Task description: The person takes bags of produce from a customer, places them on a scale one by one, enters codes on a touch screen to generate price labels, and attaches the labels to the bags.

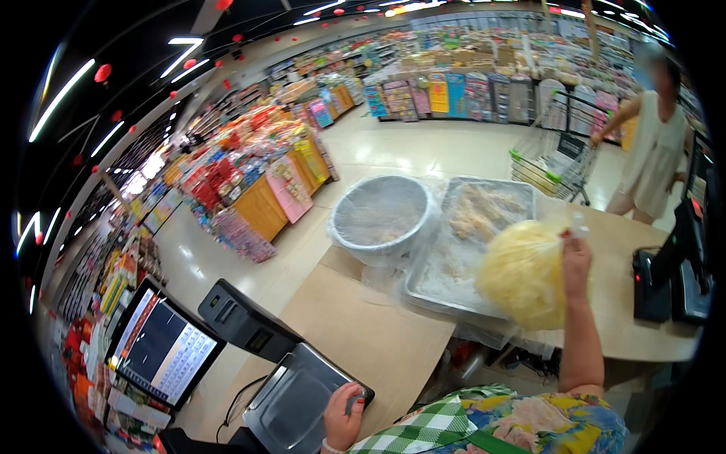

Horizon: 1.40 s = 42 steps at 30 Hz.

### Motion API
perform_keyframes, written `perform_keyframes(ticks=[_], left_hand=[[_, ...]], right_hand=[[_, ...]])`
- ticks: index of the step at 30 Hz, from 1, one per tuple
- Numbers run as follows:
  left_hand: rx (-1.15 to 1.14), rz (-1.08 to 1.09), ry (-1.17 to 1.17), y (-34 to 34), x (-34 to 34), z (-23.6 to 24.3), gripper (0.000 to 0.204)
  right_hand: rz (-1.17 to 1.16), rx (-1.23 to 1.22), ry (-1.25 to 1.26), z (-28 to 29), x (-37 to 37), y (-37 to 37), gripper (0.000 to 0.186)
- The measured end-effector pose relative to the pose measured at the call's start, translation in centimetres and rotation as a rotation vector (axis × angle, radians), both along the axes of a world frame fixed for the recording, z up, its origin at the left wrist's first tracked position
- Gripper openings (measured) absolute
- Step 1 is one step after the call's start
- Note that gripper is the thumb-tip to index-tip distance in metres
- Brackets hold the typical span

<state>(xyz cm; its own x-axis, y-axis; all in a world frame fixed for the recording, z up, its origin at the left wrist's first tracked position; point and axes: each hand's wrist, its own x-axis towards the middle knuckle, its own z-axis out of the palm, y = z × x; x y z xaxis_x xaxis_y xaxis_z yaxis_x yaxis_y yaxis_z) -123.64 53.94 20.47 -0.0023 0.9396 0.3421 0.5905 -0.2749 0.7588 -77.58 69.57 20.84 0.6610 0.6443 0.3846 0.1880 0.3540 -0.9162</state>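
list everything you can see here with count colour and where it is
clear bag of yellow food: one, yellow, held up over the counter
metal tray: one, silver, plastic-lined, on the wooden counter
round basin: one, grey, plastic-covered, left of the tray
weighing scale: one, steel platter, lower centre
touchscreen: one, black-framed, lower left
shopping trolley: one, green-trimmed, in the aisle
other person: one, pale clothes, at the trolley
right hand: pinching the bag's top
left hand: resting on the scale's edge
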Motion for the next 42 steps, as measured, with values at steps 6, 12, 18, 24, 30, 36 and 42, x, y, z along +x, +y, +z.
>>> perform_keyframes(ticks=[6,12,18,24,30,36,42], left_hand=[[-0.023,-0.034,0.031,1.7,2.4,-1.1,0.023],[-0.135,-0.008,0.016,2.0,3.9,-2.2,0.024],[-0.165,0.011,0.018,2.1,5.7,-1.7,0.026],[-0.183,-0.021,0.025,2.4,7.4,-2.3,0.027],[-0.149,-0.043,0.090,2.5,8.8,-2.3,0.026],[-0.117,-0.053,0.103,2.5,9.3,-2.2,0.025],[-0.091,-0.040,0.078,1.8,9.0,-2.8,0.025]], right_hand=[[-0.343,-0.028,-0.055,-4.7,18.1,2.4,0.022],[-0.559,-0.094,-0.243,-7.9,28.5,4.9,0.030],[-0.573,-0.412,-0.110,-9.4,31.8,4.4,0.035],[-0.514,-0.295,0.000,-15.1,32.6,4.1,0.035],[-0.450,-0.077,0.020,-12.7,27.5,5.5,0.039],[-0.193,-0.102,-0.022,-10.6,22.3,7.2,0.031],[0.005,-0.032,-0.027,-7.5,14.9,8.3,0.030]])
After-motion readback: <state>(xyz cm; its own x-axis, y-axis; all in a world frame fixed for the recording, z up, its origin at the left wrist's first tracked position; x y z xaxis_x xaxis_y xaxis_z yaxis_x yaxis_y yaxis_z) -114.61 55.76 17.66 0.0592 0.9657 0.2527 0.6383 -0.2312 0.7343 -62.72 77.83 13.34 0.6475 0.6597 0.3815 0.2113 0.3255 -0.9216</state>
